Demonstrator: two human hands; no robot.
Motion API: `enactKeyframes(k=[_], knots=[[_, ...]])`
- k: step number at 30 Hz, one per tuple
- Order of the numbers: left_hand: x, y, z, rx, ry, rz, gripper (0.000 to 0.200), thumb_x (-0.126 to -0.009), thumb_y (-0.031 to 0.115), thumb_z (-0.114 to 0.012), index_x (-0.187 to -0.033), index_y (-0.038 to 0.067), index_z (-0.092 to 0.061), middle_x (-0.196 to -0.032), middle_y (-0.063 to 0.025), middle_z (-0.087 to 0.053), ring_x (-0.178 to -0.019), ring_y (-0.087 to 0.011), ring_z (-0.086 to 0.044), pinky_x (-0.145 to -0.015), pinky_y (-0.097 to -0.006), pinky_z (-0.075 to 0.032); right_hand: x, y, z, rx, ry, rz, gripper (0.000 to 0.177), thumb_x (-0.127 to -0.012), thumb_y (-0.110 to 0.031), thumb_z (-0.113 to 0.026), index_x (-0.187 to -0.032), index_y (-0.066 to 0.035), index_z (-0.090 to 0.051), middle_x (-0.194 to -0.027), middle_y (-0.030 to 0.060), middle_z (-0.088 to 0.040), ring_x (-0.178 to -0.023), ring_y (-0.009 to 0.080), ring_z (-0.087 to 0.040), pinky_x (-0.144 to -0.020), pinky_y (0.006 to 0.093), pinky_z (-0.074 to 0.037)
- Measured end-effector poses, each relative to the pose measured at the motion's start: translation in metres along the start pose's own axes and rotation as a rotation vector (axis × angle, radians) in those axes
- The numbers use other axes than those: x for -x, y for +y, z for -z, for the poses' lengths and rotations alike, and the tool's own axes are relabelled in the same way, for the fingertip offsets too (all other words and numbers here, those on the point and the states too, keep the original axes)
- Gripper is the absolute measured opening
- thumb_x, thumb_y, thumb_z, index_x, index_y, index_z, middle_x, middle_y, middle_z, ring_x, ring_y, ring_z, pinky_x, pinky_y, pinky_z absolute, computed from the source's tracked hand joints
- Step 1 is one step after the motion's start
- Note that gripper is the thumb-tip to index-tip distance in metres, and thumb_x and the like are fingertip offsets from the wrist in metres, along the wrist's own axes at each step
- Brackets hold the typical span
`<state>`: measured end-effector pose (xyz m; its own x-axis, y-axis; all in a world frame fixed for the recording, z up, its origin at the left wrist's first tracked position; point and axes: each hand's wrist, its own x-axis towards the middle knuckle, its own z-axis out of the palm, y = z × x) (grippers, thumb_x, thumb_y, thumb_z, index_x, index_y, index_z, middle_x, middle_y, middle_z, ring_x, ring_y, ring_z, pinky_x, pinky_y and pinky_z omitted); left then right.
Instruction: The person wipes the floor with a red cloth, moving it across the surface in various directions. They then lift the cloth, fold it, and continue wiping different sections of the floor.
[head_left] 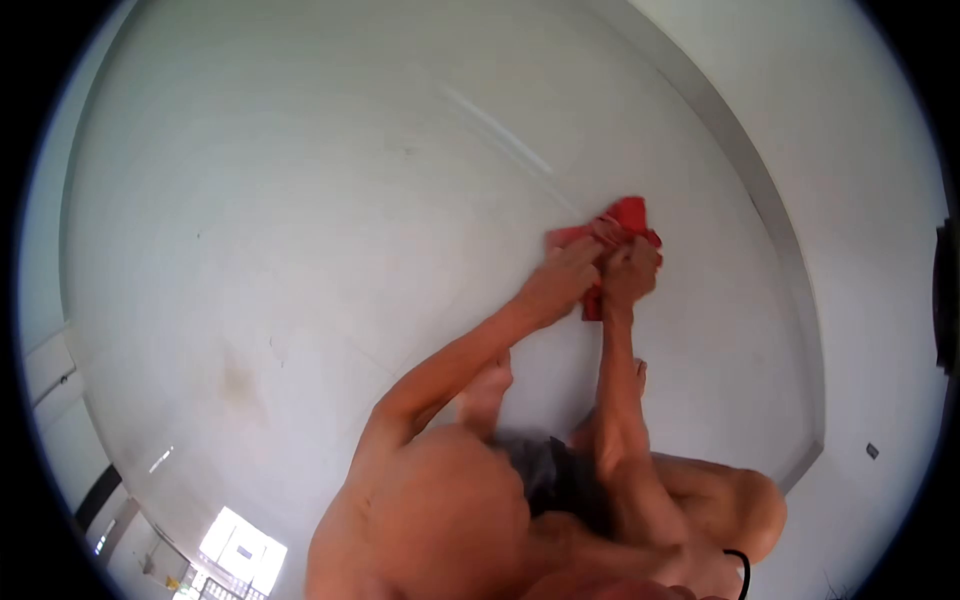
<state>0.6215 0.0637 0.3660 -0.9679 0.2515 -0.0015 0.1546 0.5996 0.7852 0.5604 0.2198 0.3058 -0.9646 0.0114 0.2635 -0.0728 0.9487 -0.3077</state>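
Note:
A crumpled red cloth (628, 212) lies on the pale, smooth floor (300, 220), right of the middle of the head view. My left hand (563, 284) reaches it from the lower left, its fingers bent down onto the near-left part of the fabric. Close beside it, my right hand (632, 270) is curled over the cloth's right side. Both hands grip the fabric, and they partly hide its middle. A corner of the cloth hangs down between the two wrists.
My bare feet and bent knees are just below the hands. A grey border strip (770, 200) curves along the floor's right side by a white wall (860, 250). A brownish stain (238, 378) marks the floor at left; a bright opening (243, 550) shows at lower left.

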Motion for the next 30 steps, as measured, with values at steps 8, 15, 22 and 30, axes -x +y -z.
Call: enactKeyframes(k=[8, 15, 22, 30], knots=[[0.085, -0.095, 0.016, -0.195, 0.5, 0.236, 0.027, -0.094, 0.005, -0.052, -0.115, -0.003, -0.067, -0.127, -0.022, -0.068, -0.114, -0.0372, -0.065, -0.097, -0.0442, -0.052, 0.031, -0.144, -0.095, -0.178, -0.51, 0.28, 0.014, -0.093, -0.017, -0.057, -0.093, -0.009, -0.068, -0.098, 0.0155, -0.071, -0.092, 0.0288, -0.072, -0.069, 0.0466, -0.059], [0.079, -0.27, 0.171, -0.201, 0.808, 0.367, 0.03, -0.108, 0.012, -0.049, -0.13, -0.001, -0.065, -0.136, -0.0189, -0.067, -0.123, -0.0366, -0.064, -0.106, -0.0429, -0.049, -0.057, -0.378, -0.175, -0.385, -0.576, 0.361, 0.028, -0.089, -0.02, -0.067, -0.106, 0.002, -0.062, -0.105, 0.0232, -0.067, -0.098, 0.036, -0.071, -0.074, 0.0482, -0.06], [-0.057, -0.213, 0.094, -0.115, 0.388, -0.141, 0.022, -0.091, 0.002, -0.06, -0.111, 0.005, -0.067, -0.134, -0.0164, -0.067, -0.125, -0.037, -0.061, -0.104, -0.0455, -0.05, -0.111, -0.162, -0.135, -0.129, -0.073, 0.088, 0.013, -0.093, -0.015, -0.059, -0.102, -0.009, -0.065, -0.09, 0.0118, -0.064, -0.078, 0.0335, -0.066, -0.062, 0.0465, -0.054], [-0.067, -0.24, -0.104, -0.196, 0.01, -0.538, 0.015, -0.088, 0.01, -0.067, -0.101, 0.003, -0.07, -0.126, -0.0153, -0.066, -0.134, -0.0341, -0.054, -0.101, -0.041, -0.045, 0.022, 0.045, -0.219, 0.288, 0.001, -0.528, 0.018, -0.096, -0.016, -0.057, -0.106, -0.004, -0.066, -0.106, 0.0168, -0.071, -0.094, 0.0394, -0.069, -0.078, 0.0525, -0.056]])
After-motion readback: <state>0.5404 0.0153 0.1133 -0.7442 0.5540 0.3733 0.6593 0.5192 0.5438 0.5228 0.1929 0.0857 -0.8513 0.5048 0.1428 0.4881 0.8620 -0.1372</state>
